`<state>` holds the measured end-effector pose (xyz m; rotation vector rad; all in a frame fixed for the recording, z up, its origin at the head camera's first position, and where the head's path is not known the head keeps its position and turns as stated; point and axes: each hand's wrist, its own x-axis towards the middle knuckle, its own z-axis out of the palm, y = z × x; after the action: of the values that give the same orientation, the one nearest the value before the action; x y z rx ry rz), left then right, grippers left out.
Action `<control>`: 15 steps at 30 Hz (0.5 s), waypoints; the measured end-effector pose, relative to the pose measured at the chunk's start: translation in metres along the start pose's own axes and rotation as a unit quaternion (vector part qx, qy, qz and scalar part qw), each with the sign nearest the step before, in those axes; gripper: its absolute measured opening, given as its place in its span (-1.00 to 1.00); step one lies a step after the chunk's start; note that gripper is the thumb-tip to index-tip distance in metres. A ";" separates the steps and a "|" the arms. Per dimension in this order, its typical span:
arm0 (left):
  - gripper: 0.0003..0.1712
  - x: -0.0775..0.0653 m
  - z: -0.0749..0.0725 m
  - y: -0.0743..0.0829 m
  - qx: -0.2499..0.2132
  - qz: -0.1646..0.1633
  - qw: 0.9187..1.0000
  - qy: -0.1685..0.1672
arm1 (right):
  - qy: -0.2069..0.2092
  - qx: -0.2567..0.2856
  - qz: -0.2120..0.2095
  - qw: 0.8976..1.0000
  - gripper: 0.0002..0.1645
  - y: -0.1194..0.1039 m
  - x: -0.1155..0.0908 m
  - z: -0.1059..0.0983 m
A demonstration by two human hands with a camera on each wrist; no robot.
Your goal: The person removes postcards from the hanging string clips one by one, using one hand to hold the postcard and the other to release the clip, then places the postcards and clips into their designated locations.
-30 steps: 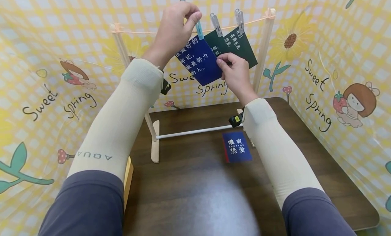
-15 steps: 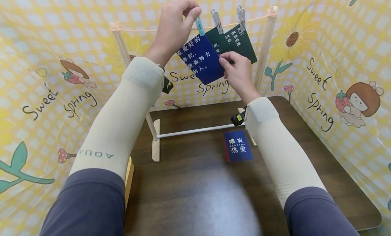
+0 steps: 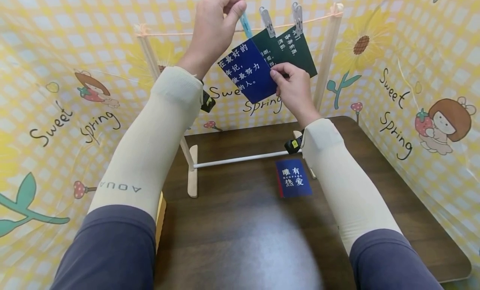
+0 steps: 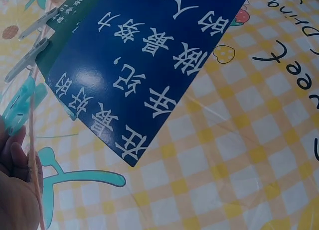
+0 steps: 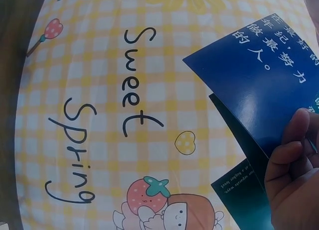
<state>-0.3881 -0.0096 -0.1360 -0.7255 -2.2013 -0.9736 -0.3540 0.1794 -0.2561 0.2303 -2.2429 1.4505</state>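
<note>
My left hand (image 3: 217, 27) pinches a light blue clothespin (image 3: 246, 25) at the cord (image 3: 176, 34). The clothespin's lower end overlaps the top corner of a dark blue card (image 3: 249, 73) with white Chinese writing. Thumb and fingers of my right hand (image 3: 294, 86) pinch that card by its right edge, and it hangs tilted. Behind it, two green cards (image 3: 303, 52) hang overlapping from two grey clothespins (image 3: 298, 18). In the left wrist view the light blue clothespin (image 4: 21, 104) sits beside the cord, near the blue card's (image 4: 134, 65) upper edge.
A wooden frame with upright posts (image 3: 327, 61) carries the cord; a white rod (image 3: 243, 158) joins its feet. Another blue card (image 3: 294, 178) lies on the dark table (image 3: 225, 223). A yellow object's edge (image 3: 161, 215) shows beside my left arm. Patterned cloth (image 3: 112, 15) surrounds the table.
The head view has shifted slightly, so the scene sits a little higher. My right hand has edged right with the card's edge; both hands keep the same grips.
</note>
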 end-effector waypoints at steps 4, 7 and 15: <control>-0.68 0.000 0.000 0.000 -0.018 -0.012 1.000 -0.001 | 0.003 0.003 -0.001 1.000 -0.75 0.001 -0.001 0.001; -0.68 -0.001 -0.001 -0.001 -0.034 -0.024 0.999 0.006 | 0.001 0.003 0.000 1.000 -0.75 0.001 -0.002 0.001; -0.68 -0.001 -0.003 0.000 -0.049 -0.024 0.998 0.018 | 0.003 0.005 -0.004 1.000 -0.75 0.002 -0.001 0.003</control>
<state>-0.3864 -0.0123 -0.1353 -0.6973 -2.1611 -1.1170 -0.3547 0.1775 -0.2593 0.2379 -2.2282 1.4567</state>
